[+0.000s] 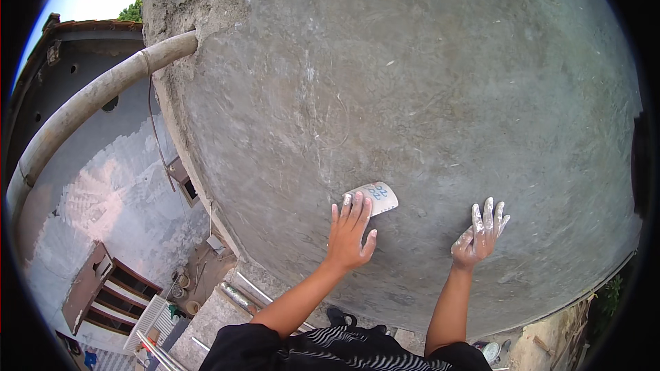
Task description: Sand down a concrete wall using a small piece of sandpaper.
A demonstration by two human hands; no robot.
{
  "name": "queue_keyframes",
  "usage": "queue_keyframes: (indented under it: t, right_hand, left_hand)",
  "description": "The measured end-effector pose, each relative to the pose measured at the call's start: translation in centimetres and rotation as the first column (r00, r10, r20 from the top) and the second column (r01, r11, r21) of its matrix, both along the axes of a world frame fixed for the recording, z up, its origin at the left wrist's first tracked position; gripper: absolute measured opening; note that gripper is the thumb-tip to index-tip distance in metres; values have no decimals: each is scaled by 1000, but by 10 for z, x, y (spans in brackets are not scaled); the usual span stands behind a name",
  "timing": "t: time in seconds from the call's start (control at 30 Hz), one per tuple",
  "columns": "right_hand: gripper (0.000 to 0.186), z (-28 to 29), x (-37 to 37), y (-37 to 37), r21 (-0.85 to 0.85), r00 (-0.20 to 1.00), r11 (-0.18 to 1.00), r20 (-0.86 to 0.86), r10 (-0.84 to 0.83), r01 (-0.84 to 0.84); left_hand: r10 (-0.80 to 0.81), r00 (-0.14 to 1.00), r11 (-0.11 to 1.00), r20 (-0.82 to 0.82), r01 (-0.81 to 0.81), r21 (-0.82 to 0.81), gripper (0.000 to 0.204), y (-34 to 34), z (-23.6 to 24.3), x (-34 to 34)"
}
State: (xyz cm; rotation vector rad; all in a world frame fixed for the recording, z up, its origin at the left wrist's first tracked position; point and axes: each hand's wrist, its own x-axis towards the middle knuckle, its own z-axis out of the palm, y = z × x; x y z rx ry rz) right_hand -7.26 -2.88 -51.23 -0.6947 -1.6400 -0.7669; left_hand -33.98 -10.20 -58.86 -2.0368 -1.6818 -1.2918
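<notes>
My left hand [351, 231] lies against a grey plastered wall [412, 96], its fingers stretched over a small curled piece of sandpaper [382, 196]. The paper's pale printed back faces me, and its right part bends up past the fingers. The fingers pin it to the wall; its abrasive side is hidden. To the right, my right hand [480, 237] is open with its fingers spread. It holds nothing and is at the wall, though whether it touches cannot be told. White powder coats its fingers, and some is on the left fingertips.
A bamboo pole [110, 82] runs into the wall's rough left edge. Far below on the left are buckets [180, 279] and a patchily painted house wall [124, 185]. Metal bars [254, 288] lie near my left forearm, and an opened can [491, 351] stands at lower right.
</notes>
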Motion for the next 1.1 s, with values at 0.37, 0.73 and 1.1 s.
queue_keyframes:
  t: [0.37, 0.73, 1.1]
  right_hand:
    - [43, 2, -3, 1, 28, 1000, 999, -5, -22, 23]
    - [44, 5, -4, -1, 44, 999, 998, 15, -48, 47]
    - [43, 5, -3, 0, 66, 997, 996, 49, -57, 54]
  left_hand:
    - [55, 742, 981, 668, -165, 102, 72, 0, -53, -3]
    - [208, 380, 961, 901, -252, -116, 72, 13, -90, -27]
    - [210, -4, 977, 978, 27, -210, 71, 13, -143, -2]
